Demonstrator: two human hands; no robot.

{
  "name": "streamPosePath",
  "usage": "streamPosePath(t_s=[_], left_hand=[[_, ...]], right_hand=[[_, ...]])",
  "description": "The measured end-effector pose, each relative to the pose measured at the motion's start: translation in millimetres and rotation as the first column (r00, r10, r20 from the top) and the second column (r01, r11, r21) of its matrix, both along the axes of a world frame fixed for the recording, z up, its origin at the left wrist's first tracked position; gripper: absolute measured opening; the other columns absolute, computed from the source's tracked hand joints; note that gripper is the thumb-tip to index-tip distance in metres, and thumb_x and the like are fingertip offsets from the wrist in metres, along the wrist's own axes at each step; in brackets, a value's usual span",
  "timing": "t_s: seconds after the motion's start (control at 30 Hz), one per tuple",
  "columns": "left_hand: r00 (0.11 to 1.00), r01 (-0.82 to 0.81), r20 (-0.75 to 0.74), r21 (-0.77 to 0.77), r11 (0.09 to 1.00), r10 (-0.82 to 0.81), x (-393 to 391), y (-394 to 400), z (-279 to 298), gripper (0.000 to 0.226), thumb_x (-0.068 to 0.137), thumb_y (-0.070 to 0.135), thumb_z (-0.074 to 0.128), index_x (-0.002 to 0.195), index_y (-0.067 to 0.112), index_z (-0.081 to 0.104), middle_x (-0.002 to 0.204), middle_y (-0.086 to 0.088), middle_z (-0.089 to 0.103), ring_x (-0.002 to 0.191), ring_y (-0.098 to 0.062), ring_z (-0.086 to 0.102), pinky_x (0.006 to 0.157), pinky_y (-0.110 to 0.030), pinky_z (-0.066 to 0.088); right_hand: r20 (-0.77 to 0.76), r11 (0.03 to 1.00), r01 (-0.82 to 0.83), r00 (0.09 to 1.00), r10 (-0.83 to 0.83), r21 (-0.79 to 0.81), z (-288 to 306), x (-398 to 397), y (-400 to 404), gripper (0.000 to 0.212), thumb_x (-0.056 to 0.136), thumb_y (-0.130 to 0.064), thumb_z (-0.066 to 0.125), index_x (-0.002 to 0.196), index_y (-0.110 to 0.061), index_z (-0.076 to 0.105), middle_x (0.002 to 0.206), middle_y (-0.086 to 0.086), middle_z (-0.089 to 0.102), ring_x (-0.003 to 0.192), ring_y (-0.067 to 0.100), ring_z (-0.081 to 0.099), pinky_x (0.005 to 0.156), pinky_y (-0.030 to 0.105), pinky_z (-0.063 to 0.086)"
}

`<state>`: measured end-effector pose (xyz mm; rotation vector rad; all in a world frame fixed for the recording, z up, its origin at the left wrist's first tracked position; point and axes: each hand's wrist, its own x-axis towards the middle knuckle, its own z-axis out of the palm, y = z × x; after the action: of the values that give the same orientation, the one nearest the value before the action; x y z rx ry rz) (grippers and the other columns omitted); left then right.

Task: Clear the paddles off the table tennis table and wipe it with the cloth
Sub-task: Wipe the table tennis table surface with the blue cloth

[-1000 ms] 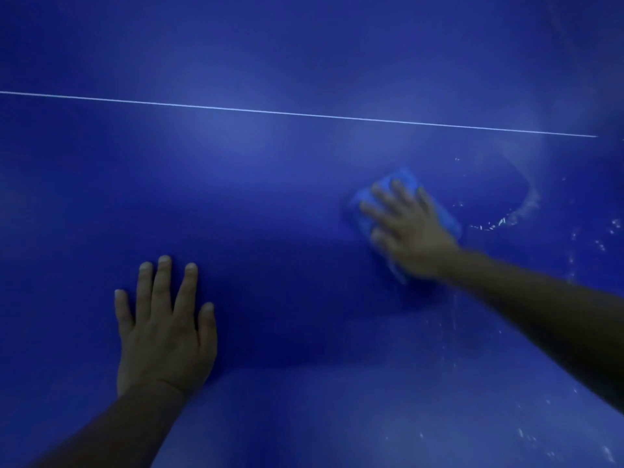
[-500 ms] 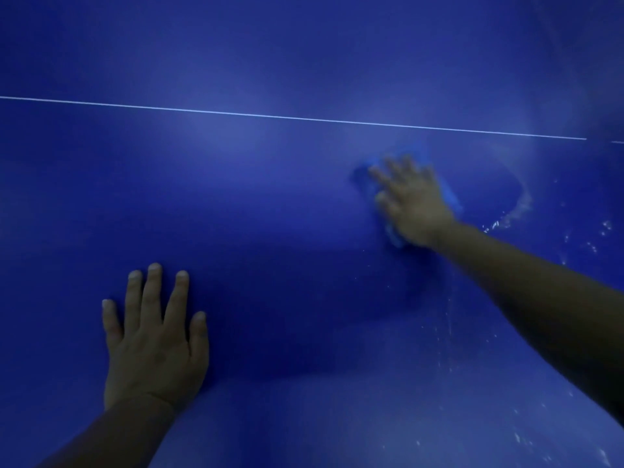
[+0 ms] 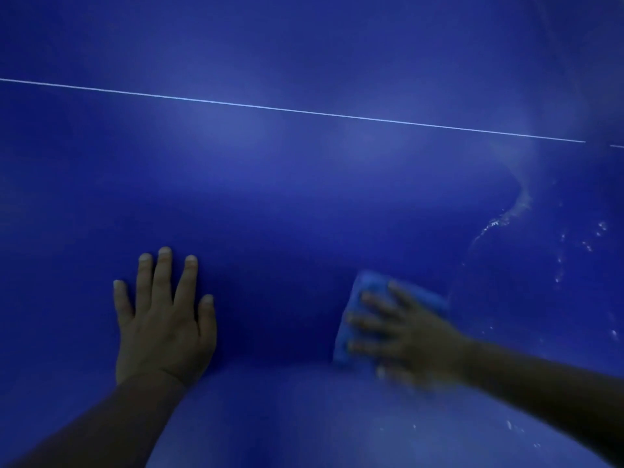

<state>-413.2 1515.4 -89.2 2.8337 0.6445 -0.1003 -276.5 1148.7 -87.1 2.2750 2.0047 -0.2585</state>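
The blue table tennis table (image 3: 304, 204) fills the whole view. A folded blue cloth (image 3: 363, 295) lies flat on it at the lower right. My right hand (image 3: 401, 332) presses on the cloth with spread, straight fingers and is blurred by motion. Flat on the bare table at the lower left rests my left hand (image 3: 162, 319), fingers spread, holding nothing. No paddles are in view.
A thin white line (image 3: 304, 111) crosses the table from left to right above both hands. A curved wet streak with droplets (image 3: 516, 211) marks the surface at the right. More white specks (image 3: 510, 425) dot the lower right.
My right hand has slid the cloth from near the white line back toward me and down the table. My left hand stays planted in the same spot.
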Motion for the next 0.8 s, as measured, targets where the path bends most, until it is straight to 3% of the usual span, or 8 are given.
streamPosePath(t_s=[0.07, 0.13, 0.23, 0.43, 0.53, 0.63, 0.73, 0.8], left_hand=[[1.000, 0.006, 0.000, -0.004, 1.000, -0.006, -1, 0, -1, 0.069, 0.097, 0.050, 0.018, 0.157, 0.018, 0.026, 0.167, -0.010, 0.012, 0.155, -0.025, -0.004, 0.122, -0.052, -0.008], [1.000, 0.001, -0.003, -0.005, 1.000, -0.001, 0, 1, -1, 0.070, 0.096, 0.051, 0.016, 0.158, 0.019, 0.023, 0.167, -0.009, 0.010, 0.155, -0.024, -0.006, 0.123, -0.054, -0.007], [1.000, -0.004, -0.003, -0.015, 1.000, 0.004, -1, -1, 0, 0.070, 0.096, 0.051, 0.017, 0.158, 0.019, 0.022, 0.168, -0.008, 0.008, 0.155, -0.024, -0.006, 0.123, -0.054, -0.006], [1.000, -0.006, 0.007, -0.032, 0.999, 0.006, -2, 0, 0, 0.071, 0.095, 0.051, 0.018, 0.158, 0.020, 0.021, 0.168, -0.008, 0.008, 0.154, -0.025, -0.005, 0.122, -0.055, -0.006], [1.000, 0.007, 0.018, -0.028, 1.000, -0.007, -1, 1, -1, 0.071, 0.094, 0.052, 0.019, 0.158, 0.019, 0.022, 0.167, -0.009, 0.009, 0.154, -0.026, -0.004, 0.122, -0.056, -0.005], [0.999, 0.032, 0.013, -0.023, 0.999, -0.031, -2, 6, -5, 0.076, 0.093, 0.059, 0.017, 0.158, 0.020, 0.019, 0.168, -0.009, 0.005, 0.154, -0.024, -0.007, 0.121, -0.056, -0.007], [0.999, 0.053, 0.014, -0.077, 0.996, -0.052, 0, 11, -5, 0.080, 0.090, 0.061, 0.016, 0.158, 0.019, 0.018, 0.168, -0.009, 0.003, 0.154, -0.024, -0.008, 0.120, -0.054, -0.009], [0.999, 0.046, 0.036, -0.169, 0.985, -0.040, -5, 12, -1, 0.081, 0.090, 0.059, 0.019, 0.158, 0.017, 0.021, 0.168, -0.008, 0.003, 0.154, -0.023, -0.007, 0.121, -0.051, -0.010]], right_hand=[[0.028, 0.927, 0.362, 0.930, -0.366, 0.099, 3, 65, 21, 0.056, 0.100, -0.049, 0.037, 0.153, -0.033, 0.034, 0.160, 0.007, 0.035, 0.149, 0.040, 0.024, 0.114, 0.068, 0.019], [-0.020, 0.645, 0.749, 0.654, -0.756, 0.152, 11, 127, 41, 0.054, 0.102, -0.044, 0.037, 0.154, -0.034, 0.028, 0.163, 0.005, 0.031, 0.151, 0.036, 0.022, 0.117, 0.064, 0.017], [-0.030, 0.413, 0.902, 0.420, -0.907, 0.126, 13, 159, 73, 0.054, 0.106, -0.045, 0.032, 0.158, -0.037, 0.021, 0.168, -0.004, 0.016, 0.154, 0.028, 0.007, 0.121, 0.057, 0.006], [0.025, 0.946, 0.294, 0.954, -0.300, 0.135, 3, -18, 75, 0.052, 0.100, -0.046, 0.039, 0.149, -0.033, 0.044, 0.162, 0.006, 0.032, 0.150, 0.041, 0.021, 0.117, 0.067, 0.012], [-0.077, 0.997, -0.044, 0.996, 0.048, 0.059, 5, -85, 16, 0.051, 0.104, -0.049, 0.038, 0.153, -0.038, 0.036, 0.166, -0.001, 0.022, 0.153, 0.038, 0.012, 0.119, 0.066, 0.005], [-0.008, 0.988, 0.152, 0.988, -0.152, 0.036, 8, -42, 5, 0.053, 0.100, -0.051, 0.037, 0.152, -0.036, 0.038, 0.162, 0.003, 0.031, 0.151, 0.038, 0.021, 0.118, 0.062, 0.013], [-0.030, 0.646, 0.752, 0.654, -0.756, 0.129, 13, 24, 24, 0.053, 0.102, -0.049, 0.033, 0.154, -0.038, 0.025, 0.165, 0.001, 0.024, 0.153, 0.033, 0.015, 0.119, 0.059, 0.010], [-0.064, 0.421, 0.897, 0.432, -0.900, 0.135, 12, 34, 33, 0.054, 0.105, -0.049, 0.032, 0.157, -0.038, 0.023, 0.167, -0.004, 0.017, 0.155, 0.028, 0.007, 0.121, 0.058, 0.004]])
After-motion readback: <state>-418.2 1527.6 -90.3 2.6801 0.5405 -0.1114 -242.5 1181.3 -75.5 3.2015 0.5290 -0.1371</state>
